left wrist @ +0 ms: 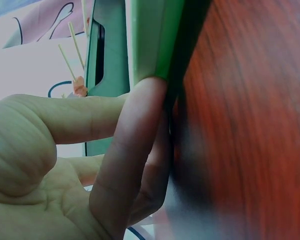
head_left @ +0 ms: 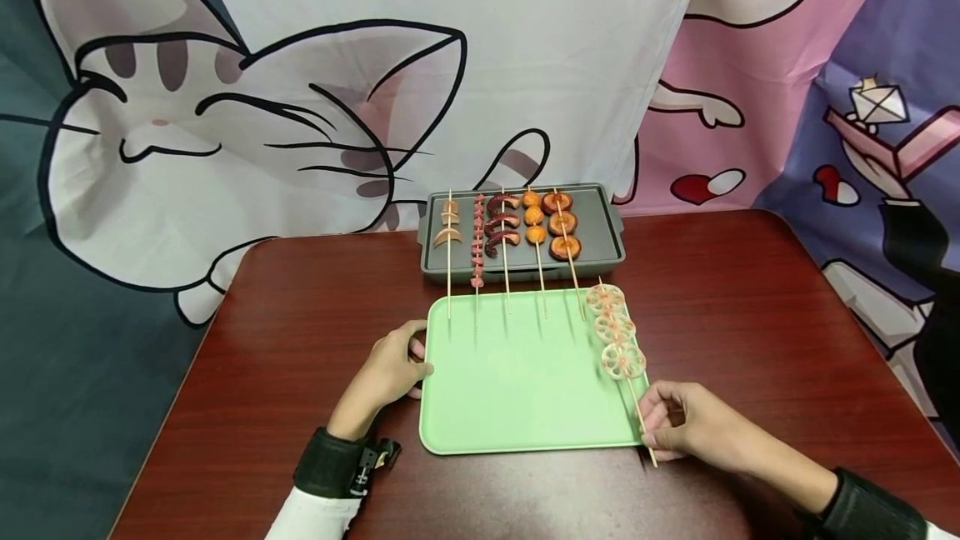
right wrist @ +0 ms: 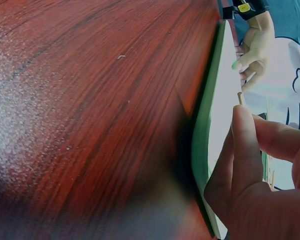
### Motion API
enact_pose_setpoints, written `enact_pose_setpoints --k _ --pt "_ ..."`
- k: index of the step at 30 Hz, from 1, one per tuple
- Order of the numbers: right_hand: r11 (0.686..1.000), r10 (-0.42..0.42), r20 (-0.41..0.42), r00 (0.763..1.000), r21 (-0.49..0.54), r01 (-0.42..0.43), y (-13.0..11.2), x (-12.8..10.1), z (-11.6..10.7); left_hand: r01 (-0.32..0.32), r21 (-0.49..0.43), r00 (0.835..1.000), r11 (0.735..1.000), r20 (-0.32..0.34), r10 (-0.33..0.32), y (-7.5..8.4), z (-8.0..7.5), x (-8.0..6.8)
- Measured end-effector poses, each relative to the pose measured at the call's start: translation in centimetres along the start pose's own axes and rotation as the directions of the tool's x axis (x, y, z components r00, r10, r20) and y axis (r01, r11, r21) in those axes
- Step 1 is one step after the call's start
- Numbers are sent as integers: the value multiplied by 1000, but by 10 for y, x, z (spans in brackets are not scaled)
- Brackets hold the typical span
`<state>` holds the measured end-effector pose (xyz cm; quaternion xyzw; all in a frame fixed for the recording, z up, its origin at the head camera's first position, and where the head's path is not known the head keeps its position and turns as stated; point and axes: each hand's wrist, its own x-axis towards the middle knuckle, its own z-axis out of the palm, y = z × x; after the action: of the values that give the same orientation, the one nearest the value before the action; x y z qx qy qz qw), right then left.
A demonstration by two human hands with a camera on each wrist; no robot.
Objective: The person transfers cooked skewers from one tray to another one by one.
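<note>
In the head view, a light green tray (head_left: 517, 390) lies on the table. My left hand (head_left: 386, 369) holds its left edge, thumb over the rim; the left wrist view shows fingers (left wrist: 135, 135) against the tray's side (left wrist: 157, 45). Along the tray's right edge runs a skewer of lotus root slices (head_left: 623, 361). My right hand (head_left: 693, 423) pinches the bare lower end of its stick near the tray's front right corner. From the right wrist view, fingertips (right wrist: 243, 117) grip the stick end, and the slices are out of sight.
Behind the green tray stands a dark grey grill pan (head_left: 596, 227). It holds several skewers, among them pink pieces (head_left: 477, 240), orange balls (head_left: 534, 216) and brown round slices (head_left: 562, 224). Their sticks overhang the green tray's back edge. A cartoon cloth (head_left: 562, 48) hangs behind the table (head_left: 720, 315).
</note>
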<state>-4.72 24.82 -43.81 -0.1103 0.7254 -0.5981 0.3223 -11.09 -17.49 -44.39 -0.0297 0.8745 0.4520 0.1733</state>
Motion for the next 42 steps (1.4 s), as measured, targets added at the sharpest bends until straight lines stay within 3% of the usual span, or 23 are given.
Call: enact_pose_setpoints --k 7,19,23,27,31,37,42 --pt "999 25 19 1000 38 -25 2 0 1 -8 -5 1000 1000 -1 8 -1 0 0" --pt "998 57 4 998 13 -57 6 0 2 -11 -11 1000 1000 0 11 -2 0 -1" --pt "998 60 -16 998 -34 -60 8 1 3 -15 -8 1000 1000 1 15 -1 0 0" --pt "986 60 -62 996 -151 -69 5 2 4 -12 -6 1000 1000 6 12 -1 0 0" --pt "941 24 -121 992 -333 -64 1 2 7 -14 -4 1000 1000 5 14 -1 0 0" --pt "820 -76 -189 979 -570 -46 0 4 11 -21 -3 1000 1000 2 21 -1 0 1" --pt "735 -149 -216 965 -677 -38 1 4 14 -22 -2 1000 1000 1 22 -1 0 0"
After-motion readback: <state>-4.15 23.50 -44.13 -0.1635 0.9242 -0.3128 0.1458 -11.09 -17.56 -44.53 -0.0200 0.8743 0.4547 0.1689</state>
